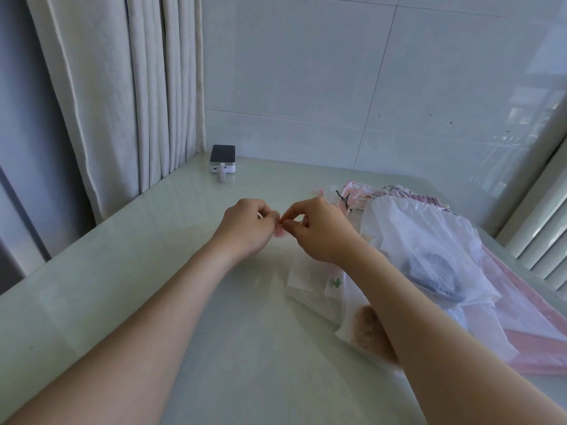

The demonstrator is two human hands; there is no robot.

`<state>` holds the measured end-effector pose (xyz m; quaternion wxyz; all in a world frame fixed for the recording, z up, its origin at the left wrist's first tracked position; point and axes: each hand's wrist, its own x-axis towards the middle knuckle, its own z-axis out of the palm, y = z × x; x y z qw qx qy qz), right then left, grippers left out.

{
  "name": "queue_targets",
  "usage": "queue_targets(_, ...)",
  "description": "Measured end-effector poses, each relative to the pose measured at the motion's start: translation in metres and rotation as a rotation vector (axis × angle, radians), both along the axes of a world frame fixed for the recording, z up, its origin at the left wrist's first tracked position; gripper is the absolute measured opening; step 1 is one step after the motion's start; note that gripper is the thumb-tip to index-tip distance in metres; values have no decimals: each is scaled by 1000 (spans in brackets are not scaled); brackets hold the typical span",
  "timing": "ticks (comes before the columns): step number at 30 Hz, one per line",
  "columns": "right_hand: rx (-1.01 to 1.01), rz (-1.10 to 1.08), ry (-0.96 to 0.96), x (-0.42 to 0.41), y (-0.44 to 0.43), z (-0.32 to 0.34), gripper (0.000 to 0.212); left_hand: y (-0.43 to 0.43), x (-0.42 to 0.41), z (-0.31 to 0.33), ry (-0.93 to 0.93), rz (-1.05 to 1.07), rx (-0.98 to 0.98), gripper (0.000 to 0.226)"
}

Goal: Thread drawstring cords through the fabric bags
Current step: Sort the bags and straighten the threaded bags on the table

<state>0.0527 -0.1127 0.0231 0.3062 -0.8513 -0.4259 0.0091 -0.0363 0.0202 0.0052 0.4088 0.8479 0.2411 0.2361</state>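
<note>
My left hand point(248, 227) and my right hand point(319, 230) meet above the table's middle, fingertips pinched together on a thin pale pink cord point(279, 233); only a short pink bit shows between them. Under my right forearm lies a white fabric bag point(310, 277) with a small green cactus print. Another white bag point(429, 240) with a dark shape inside rests to its right. A bag with a brown print point(366, 328) lies nearer to me, partly hidden by my arm.
A heap of cords and pink bags point(362, 194) sits at the back right. Pink fabric point(540, 342) lies along the right edge. A small white box with a dark top point(222, 158) stands at the far left corner. Curtains hang at left.
</note>
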Motion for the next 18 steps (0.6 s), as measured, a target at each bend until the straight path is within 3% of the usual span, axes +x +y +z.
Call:
queue_targets(8, -59, -33, 18, 1, 3, -5, 27, 7, 4, -8, 38, -38, 16, 27)
queue_targets(13, 76, -173, 15, 5, 5, -5, 19, 11, 5, -4, -26, 18, -202, 37)
queue_targets(18, 107, -233, -26, 3, 8, -4, 17, 7, 3, -2, -73, 39, -243, 36)
